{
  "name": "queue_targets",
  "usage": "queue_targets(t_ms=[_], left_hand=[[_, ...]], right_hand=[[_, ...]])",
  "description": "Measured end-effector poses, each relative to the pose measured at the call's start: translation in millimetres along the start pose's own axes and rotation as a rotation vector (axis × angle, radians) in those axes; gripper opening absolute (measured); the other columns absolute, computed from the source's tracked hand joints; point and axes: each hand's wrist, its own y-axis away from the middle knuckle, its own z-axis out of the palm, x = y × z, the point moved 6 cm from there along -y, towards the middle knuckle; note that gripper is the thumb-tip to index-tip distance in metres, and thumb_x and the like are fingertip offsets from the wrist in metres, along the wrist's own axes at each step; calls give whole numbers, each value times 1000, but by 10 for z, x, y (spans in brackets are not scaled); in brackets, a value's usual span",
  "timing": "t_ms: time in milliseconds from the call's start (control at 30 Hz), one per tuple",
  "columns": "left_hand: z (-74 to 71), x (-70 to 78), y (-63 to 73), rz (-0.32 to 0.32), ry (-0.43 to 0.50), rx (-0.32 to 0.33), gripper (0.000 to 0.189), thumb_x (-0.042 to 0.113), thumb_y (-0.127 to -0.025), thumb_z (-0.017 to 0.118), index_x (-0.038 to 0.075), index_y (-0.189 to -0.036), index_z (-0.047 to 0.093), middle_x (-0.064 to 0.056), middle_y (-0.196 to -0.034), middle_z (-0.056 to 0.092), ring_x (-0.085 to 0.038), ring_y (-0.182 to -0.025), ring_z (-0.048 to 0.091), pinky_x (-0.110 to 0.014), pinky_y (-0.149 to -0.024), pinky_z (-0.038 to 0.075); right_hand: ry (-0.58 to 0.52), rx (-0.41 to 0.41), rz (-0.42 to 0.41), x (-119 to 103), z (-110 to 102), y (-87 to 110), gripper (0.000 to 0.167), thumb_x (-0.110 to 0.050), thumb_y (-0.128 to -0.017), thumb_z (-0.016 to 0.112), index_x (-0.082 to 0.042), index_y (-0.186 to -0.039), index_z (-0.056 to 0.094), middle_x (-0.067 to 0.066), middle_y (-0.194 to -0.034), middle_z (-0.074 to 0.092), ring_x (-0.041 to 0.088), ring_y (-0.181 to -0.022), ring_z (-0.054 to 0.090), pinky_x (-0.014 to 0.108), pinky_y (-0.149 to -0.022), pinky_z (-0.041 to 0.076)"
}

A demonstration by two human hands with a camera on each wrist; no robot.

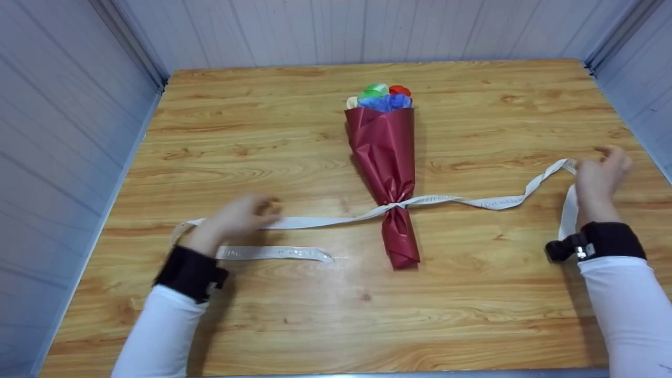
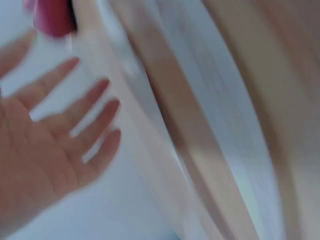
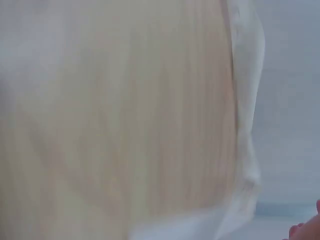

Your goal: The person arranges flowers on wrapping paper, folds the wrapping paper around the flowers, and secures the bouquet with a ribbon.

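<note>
A bouquet of colourful flowers (image 1: 386, 100) in dark red wrapping paper (image 1: 386, 136) lies on the wooden table. A white printed ribbon (image 1: 493, 203) is tied around its narrow waist and runs out to both sides. My left hand (image 1: 236, 220) hovers over the left stretch of ribbon; in the left wrist view its fingers (image 2: 92, 97) are spread, with nothing held. At the right, my hand (image 1: 602, 176) is beside the bend in the ribbon's other length, blurred. Only a few fingertips (image 3: 305, 231) show in the right wrist view, apart from the ribbon (image 3: 245, 125).
The left ribbon doubles back, its loose end (image 1: 315, 254) lying left of the bouquet's base. Pale panelled walls (image 1: 336, 31) enclose the wooden table (image 1: 336, 325) at the back and both sides.
</note>
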Motion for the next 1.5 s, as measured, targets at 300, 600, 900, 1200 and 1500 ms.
queue_targets(t_ms=[300,600,900,1200,1500], left_hand=[[474,656,-322,279,-286,-12,14,16,-90,64,3,-91,59,-7,-86,50,-24,-85,49,-38,-80,44],[317,742,-237,246,356,-235,22,17,-97,52,0,-86,63,1,-74,60,-14,-67,52,-25,-68,44],[255,1283,-537,585,934,180,21,4,-95,51,11,-88,70,-24,-130,54,-20,-121,51,-38,-104,38],[274,1482,-760,509,1258,330,24,2,-98,45,-10,-111,62,-11,-101,70,-25,-102,63,-34,-94,48],[288,1470,-816,460,1199,342,32,0,-99,39,-15,-126,50,-32,-120,58,-35,-107,62,-33,-95,48]], right_hand=[[341,-574,-538,-235,830,506,34,-3,-88,45,13,-117,53,34,-129,37,47,-127,27,56,-105,20],[426,-818,-538,-100,904,607,32,-14,-99,43,11,-116,54,19,-115,57,-6,-90,47,12,-78,37],[592,-917,-710,-110,1038,797,18,-20,-89,66,-4,-98,67,7,-99,58,13,-89,44,25,-75,35],[587,-960,-636,-148,1054,903,22,-23,-95,58,-3,-87,60,-1,-77,54,11,-70,49,25,-65,40],[299,-1088,-534,-181,911,898,20,-10,-91,60,-6,-73,65,-15,-59,47,2,-55,38,27,-49,30]])
